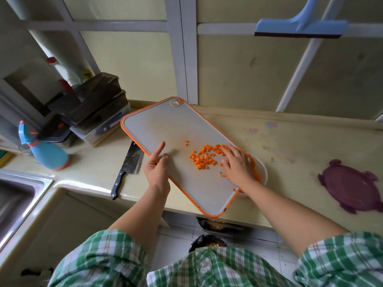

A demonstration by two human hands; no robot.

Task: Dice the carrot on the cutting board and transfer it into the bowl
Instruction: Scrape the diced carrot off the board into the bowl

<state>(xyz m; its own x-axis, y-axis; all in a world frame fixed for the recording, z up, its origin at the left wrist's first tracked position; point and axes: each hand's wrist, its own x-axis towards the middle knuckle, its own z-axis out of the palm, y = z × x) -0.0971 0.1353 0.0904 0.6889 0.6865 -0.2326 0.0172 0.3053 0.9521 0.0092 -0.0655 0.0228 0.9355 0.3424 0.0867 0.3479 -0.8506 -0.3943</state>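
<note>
So the diced carrot [204,157] sits mid-board, just left of the right hand [238,164] — fingers flat, slightly spread, touching the pile. The bowl [263,168] is right of that hand, tucked under the cutting board [165,125], so I'd sweep rightward. The left hand [156,168] grips the board's left edge, index finger straight.

No text or label here is legible.

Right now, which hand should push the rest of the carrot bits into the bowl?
The right hand: it lies open on the carrot bits, nearest the bowl. The left hand is busy holding the cutting board by its other edge.
</note>
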